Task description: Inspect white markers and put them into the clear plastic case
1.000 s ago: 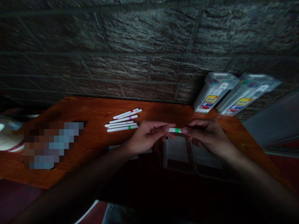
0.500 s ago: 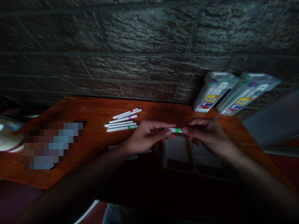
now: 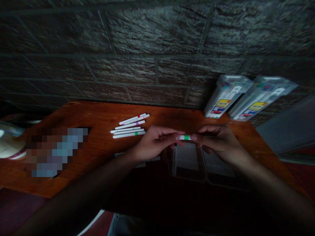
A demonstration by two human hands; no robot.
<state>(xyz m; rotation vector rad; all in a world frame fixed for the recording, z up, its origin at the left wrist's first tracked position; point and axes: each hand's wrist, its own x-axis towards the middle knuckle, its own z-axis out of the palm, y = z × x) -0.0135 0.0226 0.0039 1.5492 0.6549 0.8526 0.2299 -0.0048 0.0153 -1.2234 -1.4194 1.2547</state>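
Observation:
Between my two hands is a white marker [image 3: 186, 137] with a green band, held level. My left hand [image 3: 157, 141] pinches one end of it, and my right hand [image 3: 216, 141] pinches the other, so only the short middle part shows. Below them on the table lies an opened clear plastic case [image 3: 188, 159], dim in the shadow, with a marker along its left side. To the left of my left hand, several white markers [image 3: 129, 128] with red, pink, purple and green bands lie in a loose row.
Two clear marker cases [image 3: 227, 96] with yellow and blue labels stand against the dark brick wall [image 3: 137, 68] at the back right of the wooden table [image 3: 95, 121]. A blurred-out item [image 3: 61, 150] lies on the left, near a pale rounded container [image 3: 11, 144].
Both hands keep their grip on the green-banded marker, and my left fingers sit slightly further along it. Otherwise the view has only shifted a little.

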